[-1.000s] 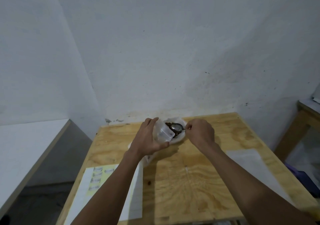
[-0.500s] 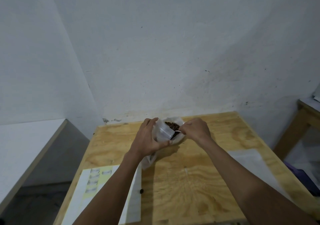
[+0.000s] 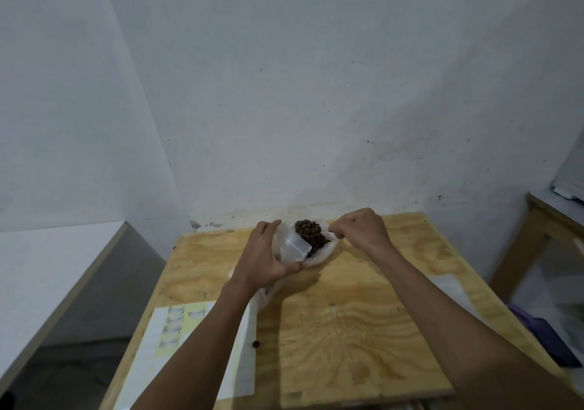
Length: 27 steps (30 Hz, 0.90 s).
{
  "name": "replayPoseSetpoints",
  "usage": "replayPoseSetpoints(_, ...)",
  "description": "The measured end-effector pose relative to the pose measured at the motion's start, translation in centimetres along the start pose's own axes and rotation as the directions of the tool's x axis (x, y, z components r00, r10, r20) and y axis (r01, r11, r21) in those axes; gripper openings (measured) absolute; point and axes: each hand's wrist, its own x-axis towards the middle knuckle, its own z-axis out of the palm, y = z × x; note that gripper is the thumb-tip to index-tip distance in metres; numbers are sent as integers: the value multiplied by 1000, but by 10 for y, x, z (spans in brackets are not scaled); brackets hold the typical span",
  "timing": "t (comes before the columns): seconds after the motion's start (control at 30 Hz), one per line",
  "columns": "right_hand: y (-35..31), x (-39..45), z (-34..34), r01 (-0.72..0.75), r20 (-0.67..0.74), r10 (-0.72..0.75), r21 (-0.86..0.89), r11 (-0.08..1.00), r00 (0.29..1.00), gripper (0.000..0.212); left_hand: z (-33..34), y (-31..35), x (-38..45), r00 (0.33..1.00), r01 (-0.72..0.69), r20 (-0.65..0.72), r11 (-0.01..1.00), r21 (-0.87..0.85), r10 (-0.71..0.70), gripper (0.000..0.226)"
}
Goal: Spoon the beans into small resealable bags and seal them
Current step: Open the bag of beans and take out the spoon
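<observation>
**Now at the bean pile, far edge of the table**

I see my left hand (image 3: pixel 264 259) curled round a small clear bag (image 3: pixel 294 247), mouth turned toward the dark beans (image 3: pixel 309 231) heaped on white plastic (image 3: pixel 322 256) on the plywood table (image 3: pixel 347 330). My right hand (image 3: pixel 360 228) is fisted, pinching a spoon (image 3: pixel 311 235) whose bowl I can barely make out among the beans. One stray bean (image 3: pixel 256 343) lies beside a label sheet (image 3: pixel 177 330) near me.

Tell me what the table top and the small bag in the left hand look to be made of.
Table top: unfinished plywood by its look, pale with swirling grain and a layered edge. Small bag: thin clear plastic film, slightly frosted and glossy; the left hand grips it, and dark beans show beside it.
</observation>
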Motion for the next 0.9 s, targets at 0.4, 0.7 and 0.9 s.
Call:
replayPoseSetpoints(0.4,-9,-31,-15,211,-6,-212,-102,972,977,13,-6,16,3,1000,30,-6,999,-34,-30,120)
replayPoseSetpoints(0.7,7,-27,-9,227,-207,-272,-217,949,940,17,-5,8,4,999,35,-17,999,-29,-36,121)
replayPoseSetpoints(0.9,10,-17,7,83,-170,-150,-347,934,974,21,-1,4,5,999,35,16,999,-41,-34,122)
